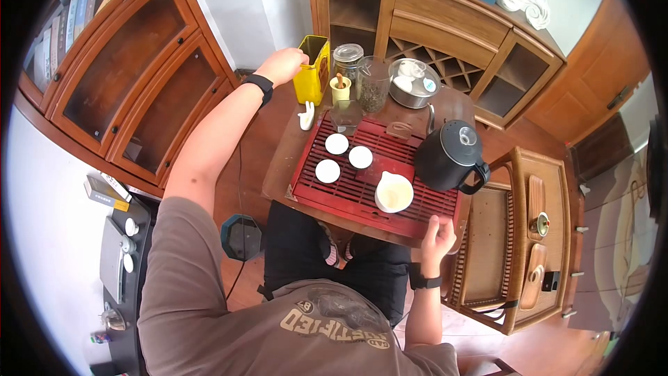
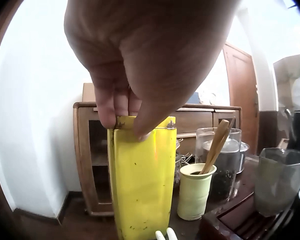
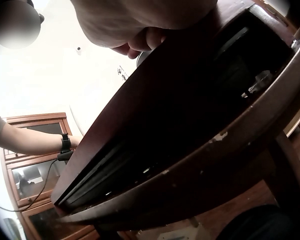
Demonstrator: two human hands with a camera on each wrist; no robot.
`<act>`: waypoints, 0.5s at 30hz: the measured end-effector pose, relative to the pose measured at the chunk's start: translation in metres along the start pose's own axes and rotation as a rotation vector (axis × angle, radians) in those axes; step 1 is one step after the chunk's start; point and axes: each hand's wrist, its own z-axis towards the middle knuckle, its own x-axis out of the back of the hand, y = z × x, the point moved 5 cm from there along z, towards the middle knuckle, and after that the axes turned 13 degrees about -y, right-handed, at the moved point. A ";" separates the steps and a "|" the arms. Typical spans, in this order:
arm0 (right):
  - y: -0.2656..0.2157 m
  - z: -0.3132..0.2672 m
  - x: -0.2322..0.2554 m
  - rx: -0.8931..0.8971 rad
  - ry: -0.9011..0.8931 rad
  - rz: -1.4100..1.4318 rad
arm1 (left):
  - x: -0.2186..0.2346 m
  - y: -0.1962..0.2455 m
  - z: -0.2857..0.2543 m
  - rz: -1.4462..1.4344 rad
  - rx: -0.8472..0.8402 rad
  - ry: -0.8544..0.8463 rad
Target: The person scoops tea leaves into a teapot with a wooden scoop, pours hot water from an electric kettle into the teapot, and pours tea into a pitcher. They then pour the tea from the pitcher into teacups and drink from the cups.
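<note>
At the table's far left, my left hand [image 1: 284, 67] pinches the top rim of a yellow tin [image 1: 311, 85]. Up close in the left wrist view, the thumb lies on the tin's near side and the fingers on its far side. My right hand [image 1: 438, 238] rests at the front right corner of the red slatted tea tray [image 1: 410, 224], fingers loosely curled and thumb up. On the tray stand a white pouring jug [image 1: 394, 193], three small white cups [image 1: 328, 170], a glass pitcher [image 1: 346, 115] and a black kettle [image 1: 449, 155].
Beside the tin are a cream holder [image 2: 194, 197] with wooden tools, a lidded glass jar [image 1: 347, 57], a clear jar of dark leaves [image 1: 374, 90] and a round metal pan [image 1: 412, 90]. A white figurine [image 1: 306, 115] sits before the tin. To the right stands a rattan cart [image 1: 518, 264].
</note>
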 end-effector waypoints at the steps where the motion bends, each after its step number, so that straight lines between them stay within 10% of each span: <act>1: 0.000 0.000 0.000 -0.002 0.002 0.000 | -0.002 -0.003 0.001 -0.027 -0.003 0.000; 15: 0.005 0.002 -0.002 0.003 0.020 -0.006 | -0.007 -0.007 0.005 -0.135 -0.100 0.014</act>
